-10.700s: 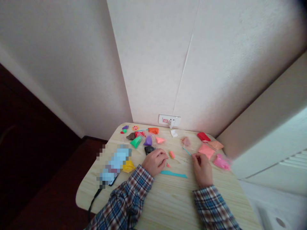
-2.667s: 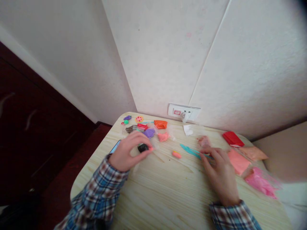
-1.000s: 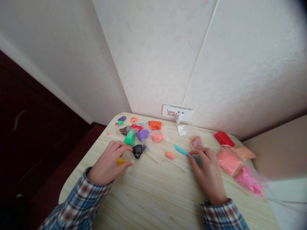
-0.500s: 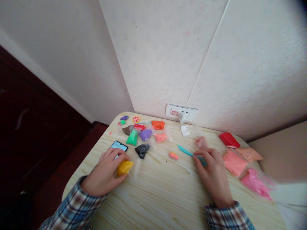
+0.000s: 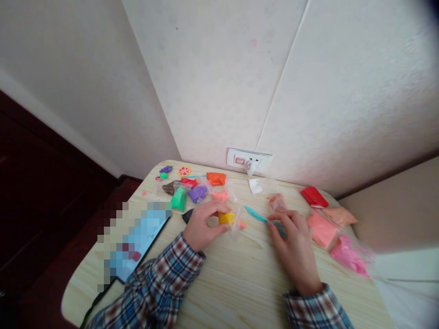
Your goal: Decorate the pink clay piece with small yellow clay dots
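My left hand (image 5: 202, 225) pinches a small clear bag of yellow modelling clay (image 5: 226, 218) between thumb and fingers, over the middle of the table. Just behind the bag, a pink-orange clay piece (image 5: 243, 225) shows in part. My right hand (image 5: 291, 242) rests at the right with its fingers closed on a turquoise plastic modelling tool (image 5: 255, 214), whose thin end points to the left. Beyond those fingers lies a bag with a little brownish-pink clay (image 5: 277, 201). A black clay bag (image 5: 187, 215) is partly hidden by my left hand.
Bags of green (image 5: 179, 199), purple (image 5: 198, 193) and orange clay (image 5: 216, 178) lie at the back left. Red (image 5: 314, 197), salmon (image 5: 322, 228) and pink packs (image 5: 350, 255) line the right. A phone (image 5: 137, 246), partly pixelated, lies left. A wall socket (image 5: 249, 160) holds a plug.
My left hand has lifted the yellow clay bag away from beside the phone and carried it right, near the pink-orange piece. My right hand keeps the turquoise tool. The view has shifted slightly.
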`<action>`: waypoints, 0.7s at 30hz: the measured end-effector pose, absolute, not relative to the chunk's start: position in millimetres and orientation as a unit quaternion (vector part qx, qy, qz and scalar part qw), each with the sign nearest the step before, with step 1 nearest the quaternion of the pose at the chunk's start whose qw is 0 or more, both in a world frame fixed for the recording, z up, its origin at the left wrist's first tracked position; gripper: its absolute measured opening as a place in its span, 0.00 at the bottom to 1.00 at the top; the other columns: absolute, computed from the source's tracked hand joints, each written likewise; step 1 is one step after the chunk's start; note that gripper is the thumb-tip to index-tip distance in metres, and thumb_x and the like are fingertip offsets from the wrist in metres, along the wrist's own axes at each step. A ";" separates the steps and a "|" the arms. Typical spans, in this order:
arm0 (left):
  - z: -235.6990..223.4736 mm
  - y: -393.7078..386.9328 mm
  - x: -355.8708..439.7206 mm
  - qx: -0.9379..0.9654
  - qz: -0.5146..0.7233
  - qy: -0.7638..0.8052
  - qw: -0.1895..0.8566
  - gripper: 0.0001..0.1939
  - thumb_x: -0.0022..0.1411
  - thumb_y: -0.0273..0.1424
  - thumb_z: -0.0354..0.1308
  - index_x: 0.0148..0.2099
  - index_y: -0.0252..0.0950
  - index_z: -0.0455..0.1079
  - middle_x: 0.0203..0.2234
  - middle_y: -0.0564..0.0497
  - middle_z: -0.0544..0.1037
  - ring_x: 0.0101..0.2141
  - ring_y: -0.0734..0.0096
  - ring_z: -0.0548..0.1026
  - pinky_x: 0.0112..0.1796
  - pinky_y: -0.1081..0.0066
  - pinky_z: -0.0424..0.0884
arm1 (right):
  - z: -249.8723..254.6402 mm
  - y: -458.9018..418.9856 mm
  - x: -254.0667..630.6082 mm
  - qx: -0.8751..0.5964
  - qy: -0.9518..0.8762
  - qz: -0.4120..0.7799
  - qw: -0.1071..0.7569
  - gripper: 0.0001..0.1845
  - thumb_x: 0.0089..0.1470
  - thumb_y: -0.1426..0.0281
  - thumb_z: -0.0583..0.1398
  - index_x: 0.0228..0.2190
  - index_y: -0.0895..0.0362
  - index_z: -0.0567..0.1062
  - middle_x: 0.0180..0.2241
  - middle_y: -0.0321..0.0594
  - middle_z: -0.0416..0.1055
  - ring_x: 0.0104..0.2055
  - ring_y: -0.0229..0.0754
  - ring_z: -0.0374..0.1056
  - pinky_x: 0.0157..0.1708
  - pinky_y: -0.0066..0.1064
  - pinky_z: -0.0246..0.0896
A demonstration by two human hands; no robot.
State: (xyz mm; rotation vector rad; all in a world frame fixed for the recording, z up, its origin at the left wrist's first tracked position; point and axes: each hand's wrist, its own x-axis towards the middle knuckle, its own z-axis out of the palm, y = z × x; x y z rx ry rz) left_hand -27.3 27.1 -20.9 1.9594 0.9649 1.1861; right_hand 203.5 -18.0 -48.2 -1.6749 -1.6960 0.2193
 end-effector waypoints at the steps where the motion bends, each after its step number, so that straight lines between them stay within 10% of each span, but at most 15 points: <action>1: -22.2 27.8 -28.1 0.743 0.458 0.365 0.323 0.08 0.57 0.35 0.62 0.32 0.35 0.70 0.29 0.44 0.79 0.31 0.65 0.77 0.33 0.66 0.75 | -46.8 -18.5 203.9 -0.651 -0.653 0.092 0.377 0.09 0.58 0.64 0.56 0.33 0.54 0.74 0.36 0.44 0.71 0.42 0.51 0.65 0.42 0.44 0.56; 15: -11.9 16.4 -9.4 0.765 0.479 0.338 0.266 0.10 0.56 0.20 0.59 0.27 0.38 0.67 0.24 0.51 0.75 0.29 0.68 0.73 0.31 0.68 0.71 | -15.7 -35.7 168.9 -0.580 -0.584 0.344 0.452 0.14 0.59 0.57 0.55 0.33 0.53 0.72 0.27 0.36 0.69 0.28 0.39 0.65 0.26 0.28 0.59; 21: -14.1 18.6 -0.3 0.804 0.467 0.299 0.214 0.09 0.61 0.19 0.54 0.33 0.36 0.72 0.29 0.47 0.78 0.34 0.67 0.75 0.36 0.68 0.74 | -11.0 -30.7 168.2 -0.555 -0.558 0.419 0.452 0.20 0.53 0.51 0.59 0.27 0.55 0.71 0.17 0.28 0.52 0.20 0.35 0.52 0.19 0.26 0.51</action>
